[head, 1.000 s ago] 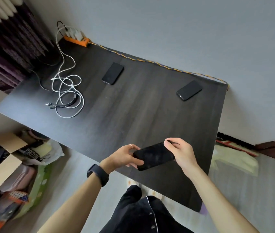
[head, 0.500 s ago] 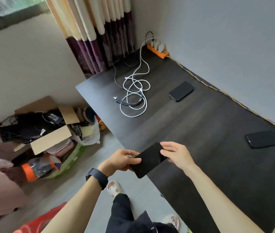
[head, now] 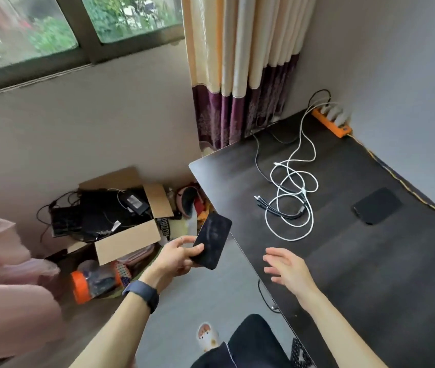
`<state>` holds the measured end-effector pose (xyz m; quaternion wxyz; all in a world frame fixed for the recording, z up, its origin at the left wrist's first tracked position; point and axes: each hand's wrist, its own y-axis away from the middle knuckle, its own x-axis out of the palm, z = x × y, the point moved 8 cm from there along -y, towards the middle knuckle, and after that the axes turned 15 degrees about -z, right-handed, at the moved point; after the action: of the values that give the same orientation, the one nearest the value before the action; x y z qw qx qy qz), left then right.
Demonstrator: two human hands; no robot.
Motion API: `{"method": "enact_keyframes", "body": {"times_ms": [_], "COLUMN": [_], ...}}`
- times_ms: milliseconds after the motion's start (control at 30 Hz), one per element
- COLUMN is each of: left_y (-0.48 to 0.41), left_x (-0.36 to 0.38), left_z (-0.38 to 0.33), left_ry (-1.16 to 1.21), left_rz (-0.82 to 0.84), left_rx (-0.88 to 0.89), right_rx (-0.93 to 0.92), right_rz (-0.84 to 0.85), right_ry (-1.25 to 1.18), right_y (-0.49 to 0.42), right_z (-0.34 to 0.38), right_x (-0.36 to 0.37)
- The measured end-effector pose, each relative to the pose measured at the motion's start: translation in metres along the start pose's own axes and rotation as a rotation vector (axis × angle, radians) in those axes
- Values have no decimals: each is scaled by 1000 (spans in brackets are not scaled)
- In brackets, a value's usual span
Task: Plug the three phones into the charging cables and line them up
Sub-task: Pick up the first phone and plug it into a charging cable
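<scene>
My left hand [head: 176, 257] holds a black phone [head: 212, 240] by its lower end, just off the left edge of the dark table [head: 370, 274]. Over the table's near edge my right hand [head: 286, 270] hovers open, fingers spread, holding nothing. A tangle of white and black charging cables [head: 289, 200] lies on the table beyond both hands, its plug ends pointing left. The cables run back to an orange power strip [head: 332, 123] in the far corner. A second black phone [head: 377, 205] lies flat to the right of the cables. The third phone is out of view.
An open cardboard box [head: 126, 219] of dark electronics and a bag of clutter sit on the floor left of the table. A curtain [head: 240, 75] hangs behind the table's far left corner. A yellow-black cord [head: 407, 187] runs along the wall edge.
The view has swung left. My right hand has let go of the phone and opened; my left hand alone now holds it, tilted upright beside the table's left edge.
</scene>
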<state>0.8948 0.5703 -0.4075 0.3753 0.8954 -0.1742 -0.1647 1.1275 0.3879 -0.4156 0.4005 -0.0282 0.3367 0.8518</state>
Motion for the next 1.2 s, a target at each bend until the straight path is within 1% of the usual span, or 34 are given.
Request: {"method": "enact_keyframes", "body": {"times_ms": [100,233,367,500,600,733,900,933,1067,1133,1200], "left_y": [-30,-69,-112,-142,-165,-185,-208,-212,-225,-228,-229], "left_x": [-10,-8,-5,3,5,6,13,16,34,47,59], "left_z": [-21,-53,-85,-118,-142,-165,-184,-186,-198,-207,-218], "left_ry": [45,109,56,18,17,38,0,-10,-48,-73,-75], "left_rz": [-35,-39,-34,-46,-54,-64,-36,-24,73,153,231], "left_rx": [-9,-50,-38,-74,-70,-92,-103,-109,-117,-126,-131], "right_rx": [8,28,-26,-92,-183,-237,-322,-359,-556,-571,-581], "right_rz": [12,-20,-123,-244,-219,-172,-120,-142,-402,-544,-685], "right_ry": [59,134,319,562,715,960,1076,1100,1175,1149,1044], "right_y": [-27,-81,-138,-186,-212,-234,-250,-251,-239,-225,-205], "right_z": [18,35,44,54,66,77,91,97,149,182,217], "right_x": [24,46,50,43,50,59,77,78,72,61,45]}}
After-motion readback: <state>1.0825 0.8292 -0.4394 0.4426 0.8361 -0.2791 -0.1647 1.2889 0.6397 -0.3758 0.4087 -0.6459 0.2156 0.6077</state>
